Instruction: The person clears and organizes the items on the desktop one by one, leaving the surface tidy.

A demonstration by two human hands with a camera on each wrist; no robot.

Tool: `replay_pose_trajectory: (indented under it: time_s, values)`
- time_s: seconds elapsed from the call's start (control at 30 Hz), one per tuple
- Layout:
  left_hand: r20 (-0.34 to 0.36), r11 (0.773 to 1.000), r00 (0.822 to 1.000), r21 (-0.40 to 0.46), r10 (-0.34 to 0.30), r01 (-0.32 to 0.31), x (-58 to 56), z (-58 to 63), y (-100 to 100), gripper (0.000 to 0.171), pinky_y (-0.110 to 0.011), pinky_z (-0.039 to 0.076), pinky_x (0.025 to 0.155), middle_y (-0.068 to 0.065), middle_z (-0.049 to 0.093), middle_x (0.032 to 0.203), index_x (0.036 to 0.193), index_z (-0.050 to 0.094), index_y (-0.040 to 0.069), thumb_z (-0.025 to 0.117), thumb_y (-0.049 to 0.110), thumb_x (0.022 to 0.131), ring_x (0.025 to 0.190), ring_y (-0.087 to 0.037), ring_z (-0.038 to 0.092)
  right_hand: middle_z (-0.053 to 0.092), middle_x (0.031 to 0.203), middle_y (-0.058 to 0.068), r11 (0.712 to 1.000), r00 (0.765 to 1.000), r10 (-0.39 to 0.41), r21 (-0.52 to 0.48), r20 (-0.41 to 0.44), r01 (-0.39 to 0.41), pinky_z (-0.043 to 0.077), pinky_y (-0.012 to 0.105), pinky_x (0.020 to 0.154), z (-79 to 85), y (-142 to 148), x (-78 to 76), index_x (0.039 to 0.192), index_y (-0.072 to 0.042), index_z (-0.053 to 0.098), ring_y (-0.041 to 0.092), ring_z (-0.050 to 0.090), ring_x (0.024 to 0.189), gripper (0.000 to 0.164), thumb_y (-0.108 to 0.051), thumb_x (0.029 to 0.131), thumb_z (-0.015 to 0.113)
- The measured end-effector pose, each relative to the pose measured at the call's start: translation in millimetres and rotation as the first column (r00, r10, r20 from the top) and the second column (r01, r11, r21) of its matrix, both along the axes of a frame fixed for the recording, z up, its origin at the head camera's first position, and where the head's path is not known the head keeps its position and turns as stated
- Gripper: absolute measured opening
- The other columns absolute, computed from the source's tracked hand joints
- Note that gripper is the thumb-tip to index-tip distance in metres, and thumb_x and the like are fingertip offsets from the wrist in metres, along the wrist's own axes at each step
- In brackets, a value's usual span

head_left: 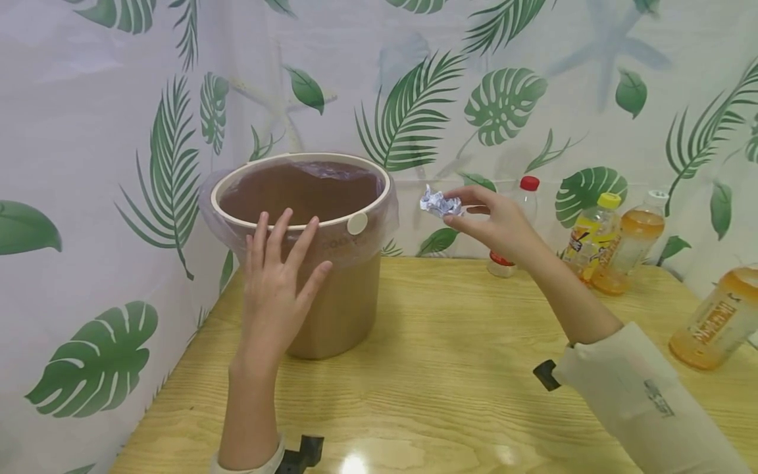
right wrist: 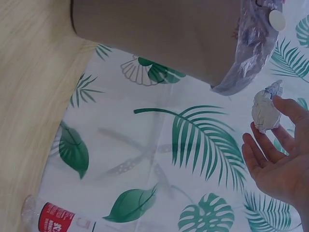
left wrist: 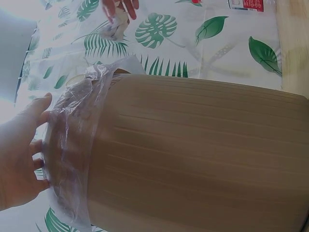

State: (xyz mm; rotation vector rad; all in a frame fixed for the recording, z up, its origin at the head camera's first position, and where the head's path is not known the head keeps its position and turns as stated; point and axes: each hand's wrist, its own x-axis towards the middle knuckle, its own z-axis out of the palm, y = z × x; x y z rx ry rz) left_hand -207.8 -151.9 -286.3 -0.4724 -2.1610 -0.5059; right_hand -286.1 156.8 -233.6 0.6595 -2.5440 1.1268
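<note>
A brown trash can (head_left: 337, 309) with a cream rim stands on the table, and a clear plastic bag (head_left: 237, 238) is folded over its rim. My left hand (head_left: 275, 289) rests against the near side of the rim, fingers spread and fairly straight; in the left wrist view its fingertips touch the bag-covered edge (left wrist: 67, 125). To the right of the can, my right hand (head_left: 494, 220) pinches a crumpled paper ball (head_left: 441, 203) between thumb and fingers. The right wrist view shows the paper ball (right wrist: 266, 108) at the fingertips, apart from the can.
Behind the right hand stands a red-capped bottle (head_left: 529, 184). Further right are a yellow-capped bottle (head_left: 598, 230), a white-capped bottle (head_left: 633, 243) and another orange-tinted bottle (head_left: 713, 322). A leaf-patterned sheet (head_left: 331, 46) hangs behind the wooden table (head_left: 438, 382).
</note>
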Motion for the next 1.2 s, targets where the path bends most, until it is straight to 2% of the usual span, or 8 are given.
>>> replay_pose_trajectory:
  time_s: [0.2,0.53,0.8,1.0,1.2]
  values:
    - [-0.005,1.0,1.0,0.002,-0.004,0.004,-0.3,0.9,-0.7,0.056,-0.046,0.002,0.109,-0.011,0.025,0.146,0.139,0.042,0.018,0.034,0.052,0.095,0.137,-0.026,0.003,0.058,0.115,0.005,0.998,0.996,0.061,-0.004,-0.063,-0.061,0.042,0.04,0.093,11.5,-17.5,-1.4,0.12,-0.011,0.058,0.022,0.05,0.108,0.04,-0.028,0.085,0.067]
    - [0.001,1.0,1.0,0.003,0.004,-0.004,-0.5,1.3,-2.0,0.058,-0.046,0.002,0.109,-0.012,0.025,0.146,0.139,0.042,0.018,0.031,0.054,0.095,0.137,-0.026,0.002,0.06,0.11,0.007,0.985,0.975,0.172,-0.002,-0.143,-0.174,0.043,0.037,0.093,28.6,-49.4,-4.4,0.117,-0.005,0.058,0.021,0.052,0.104,0.036,-0.017,0.085,0.068]
    - [0.007,1.0,1.0,-0.001,0.0,0.0,-0.3,2.3,-2.8,0.057,-0.046,0.001,0.109,-0.011,0.024,0.146,0.14,0.041,0.018,0.034,0.052,0.095,0.138,-0.024,0.0,0.061,0.11,0.007,0.984,0.973,0.177,0.05,-0.148,-0.171,0.043,0.032,0.093,41.7,-79.5,-10.1,0.116,-0.004,0.059,0.019,0.053,0.105,0.036,-0.017,0.083,0.069]
    - [0.012,1.0,1.0,-0.013,0.008,-0.008,-0.4,1.6,-1.8,0.056,-0.046,0.002,0.109,-0.01,0.023,0.147,0.14,0.041,0.019,0.033,0.052,0.095,0.138,-0.025,0.001,0.06,0.11,0.004,0.986,0.979,0.154,0.083,-0.137,-0.144,0.042,0.03,0.092,44.9,-95.8,-14.0,0.116,-0.007,0.059,0.017,0.052,0.106,0.036,-0.019,0.084,0.067]
    - [0.012,1.0,1.0,-0.012,0.002,-0.002,-0.1,1.2,-1.2,0.055,-0.046,0.002,0.109,-0.01,0.022,0.147,0.14,0.04,0.019,0.036,0.051,0.095,0.137,-0.025,0.001,0.06,0.108,0.006,0.983,0.977,0.176,0.084,-0.123,-0.166,0.044,0.03,0.09,44.4,-109.2,-21.8,0.115,-0.006,0.06,0.018,0.053,0.101,0.035,-0.018,0.083,0.068]
